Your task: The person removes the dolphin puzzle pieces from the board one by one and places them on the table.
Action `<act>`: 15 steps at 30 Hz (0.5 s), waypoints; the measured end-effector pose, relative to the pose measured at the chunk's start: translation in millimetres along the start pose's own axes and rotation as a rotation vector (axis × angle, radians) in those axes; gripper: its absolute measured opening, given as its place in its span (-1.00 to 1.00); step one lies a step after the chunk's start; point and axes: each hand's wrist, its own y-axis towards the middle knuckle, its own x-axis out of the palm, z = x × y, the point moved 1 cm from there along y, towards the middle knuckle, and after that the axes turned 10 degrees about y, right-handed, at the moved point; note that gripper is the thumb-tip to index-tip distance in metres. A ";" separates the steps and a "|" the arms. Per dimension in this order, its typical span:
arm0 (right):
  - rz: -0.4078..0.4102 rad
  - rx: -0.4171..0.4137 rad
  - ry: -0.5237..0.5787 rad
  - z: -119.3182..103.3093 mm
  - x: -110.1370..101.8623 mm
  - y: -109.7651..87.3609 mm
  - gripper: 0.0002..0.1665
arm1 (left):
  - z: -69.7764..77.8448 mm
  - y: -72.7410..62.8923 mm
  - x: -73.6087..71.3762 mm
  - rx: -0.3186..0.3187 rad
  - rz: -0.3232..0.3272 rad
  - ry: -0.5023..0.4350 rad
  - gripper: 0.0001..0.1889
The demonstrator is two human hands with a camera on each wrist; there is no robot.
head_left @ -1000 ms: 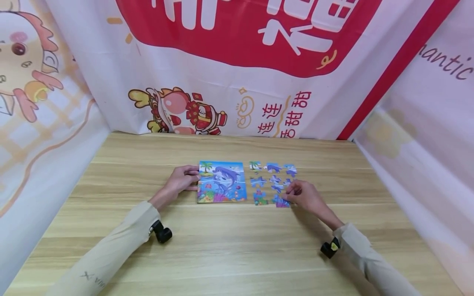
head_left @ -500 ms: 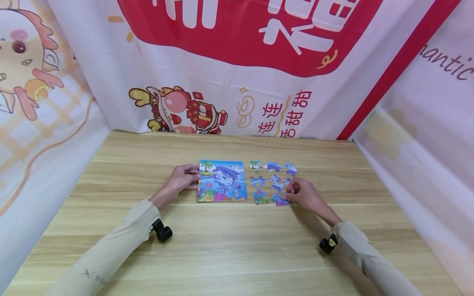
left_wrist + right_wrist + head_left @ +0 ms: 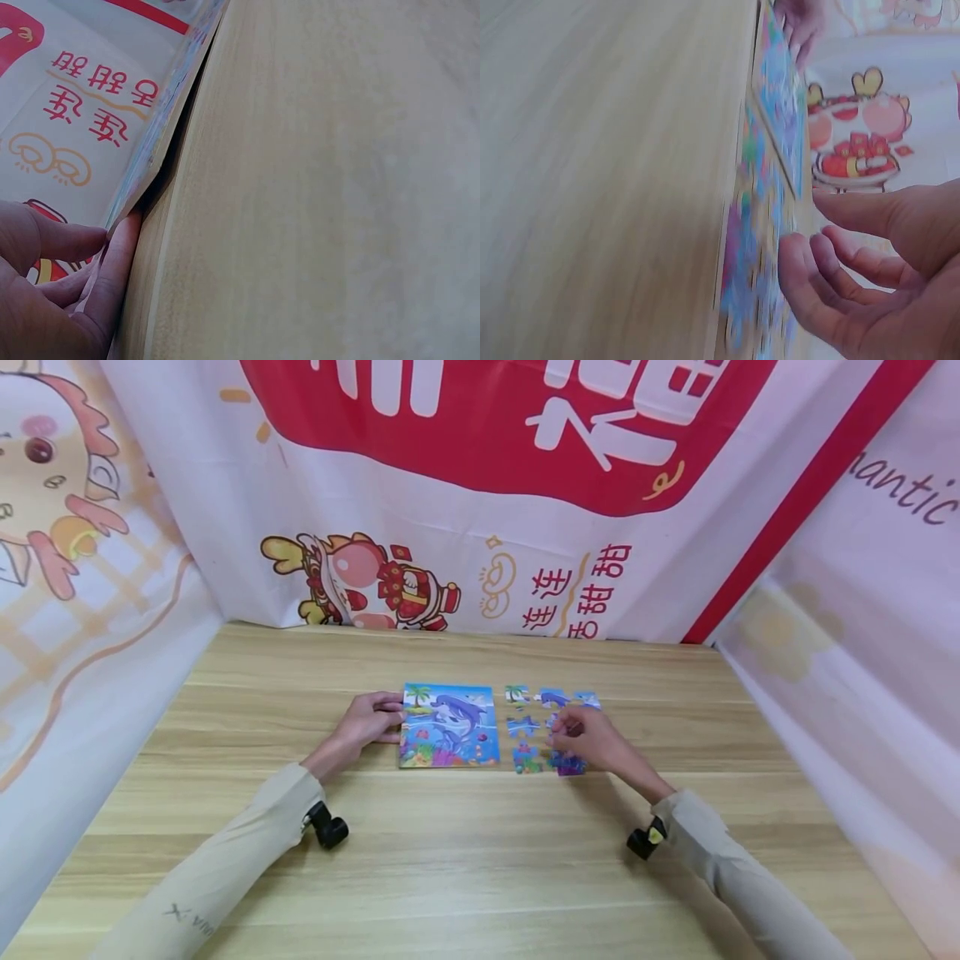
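A square puzzle board [image 3: 450,727] with a dolphin picture lies on the table. My left hand [image 3: 367,727] pinches its left edge, and in the left wrist view the thumb [image 3: 71,241] is on top with a finger beneath the thin edge. Right of the board several loose jigsaw pieces [image 3: 522,727] lie in spaced rows, among them a palm-tree piece [image 3: 516,694] and a coral piece [image 3: 527,760]. Over the middle and right columns hovers my right hand [image 3: 588,739], hiding some pieces. In the right wrist view its fingers are loosely bent, thumb apart, with nothing between them.
The wooden table [image 3: 450,860] extends around the board and pieces. Behind it hangs a printed cloth [image 3: 420,510] with red and cartoon figures, and more cloth [image 3: 847,635] closes off the sides. Small black cameras [image 3: 326,827] are strapped at both wrists.
My right hand has moved left and slightly up from the lower right piece, now over the middle column. The left hand stays at the board's edge.
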 end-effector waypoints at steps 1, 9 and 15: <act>-0.018 -0.009 0.025 -2.4 3.8 3.0 -0.84 | 0.2 0.0 0.0 -0.001 0.000 0.000 -0.44; -0.115 -0.025 0.008 -23.5 32.5 25.3 -0.76 | 0.7 0.9 0.0 -0.006 -0.007 0.017 -0.45; -0.145 -0.061 -0.037 -31.6 56.5 43.6 -0.61 | 0.2 -0.1 -0.1 -0.002 0.001 0.017 -0.45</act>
